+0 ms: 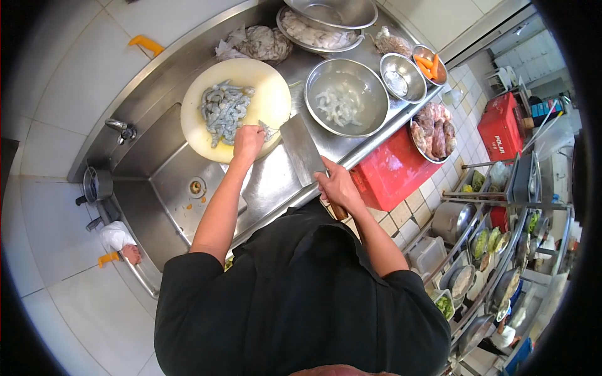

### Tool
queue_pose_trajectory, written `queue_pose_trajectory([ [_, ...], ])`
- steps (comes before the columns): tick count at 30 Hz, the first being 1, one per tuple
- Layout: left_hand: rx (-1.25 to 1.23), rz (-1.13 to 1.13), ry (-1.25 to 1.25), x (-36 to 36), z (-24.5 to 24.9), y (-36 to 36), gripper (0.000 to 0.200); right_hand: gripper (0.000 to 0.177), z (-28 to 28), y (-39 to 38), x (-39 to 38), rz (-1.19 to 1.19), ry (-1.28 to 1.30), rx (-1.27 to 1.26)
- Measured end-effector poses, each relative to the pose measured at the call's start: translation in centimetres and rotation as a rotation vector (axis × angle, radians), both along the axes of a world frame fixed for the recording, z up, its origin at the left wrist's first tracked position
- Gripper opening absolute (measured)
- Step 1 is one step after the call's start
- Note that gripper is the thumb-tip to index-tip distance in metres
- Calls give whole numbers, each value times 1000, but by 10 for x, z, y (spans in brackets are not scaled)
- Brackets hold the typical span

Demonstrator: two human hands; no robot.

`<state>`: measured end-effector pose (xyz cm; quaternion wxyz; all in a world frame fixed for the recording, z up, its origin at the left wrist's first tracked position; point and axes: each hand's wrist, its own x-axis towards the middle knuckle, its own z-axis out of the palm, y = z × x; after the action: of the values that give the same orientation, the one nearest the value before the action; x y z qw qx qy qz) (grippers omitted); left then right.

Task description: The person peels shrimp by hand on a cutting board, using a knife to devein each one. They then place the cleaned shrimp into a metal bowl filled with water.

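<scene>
A pile of grey raw shrimp [224, 111] lies on a round pale cutting board [271, 81]. At the board's near right edge, the fingers of my left hand [249, 143] are closed on a single shrimp [268, 131]. My right hand [340, 188] grips the handle of a cleaver [302, 150], whose broad blade points up and left, just right of the board and apart from the shrimp pile. Right of the board, a steel bowl [375, 120] holds cloudy water and pale shrimp [338, 105].
The sink [141, 178] opens to the left under a faucet [120, 130]. Behind stand a bagged lump [260, 44] and stacked bowls [332, 12]. To the right are a small bowl [404, 74], carrots [427, 66], a bowl of meat [434, 133] and a red cooler [392, 169].
</scene>
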<state>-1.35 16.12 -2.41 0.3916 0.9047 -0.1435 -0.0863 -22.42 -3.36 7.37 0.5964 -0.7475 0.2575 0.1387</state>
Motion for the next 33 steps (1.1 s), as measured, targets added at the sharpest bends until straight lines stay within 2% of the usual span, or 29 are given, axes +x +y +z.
queue_pose_trajectory([
  [5,88,3,107,6,2,-3,25,60,-4,2,2,-6,8,26],
  [8,214,32,76,-2,19,-11,27,60,2,6,4,15,1,-66],
  [11,338,-19,175,2,17,-8,29,59,-12,1,3,4,-7,-2],
  [18,342,91,178,-7,53,19,29,60,-5,6,2,-26,15,53],
  [21,59,97,100,-11,44,12,25,60,-7,5,3,-23,18,50],
  [23,-288,-47,-35,-24,45,-12,38,61,-15,5,3,-24,37,24],
  [25,-391,-237,-108,-40,63,-33,43,61,-13,3,4,-5,21,53],
  [28,-189,-228,-71,-32,71,-22,40,59,-1,4,1,-17,-8,30],
  [29,-28,-167,-120,-24,67,-10,38,58,-1,3,-1,-24,-28,13],
  [31,150,-73,-292,-7,46,23,18,57,0,3,-7,-45,-42,-40],
  [33,363,-50,-277,5,30,52,17,56,2,7,-10,-65,-33,-108],
])
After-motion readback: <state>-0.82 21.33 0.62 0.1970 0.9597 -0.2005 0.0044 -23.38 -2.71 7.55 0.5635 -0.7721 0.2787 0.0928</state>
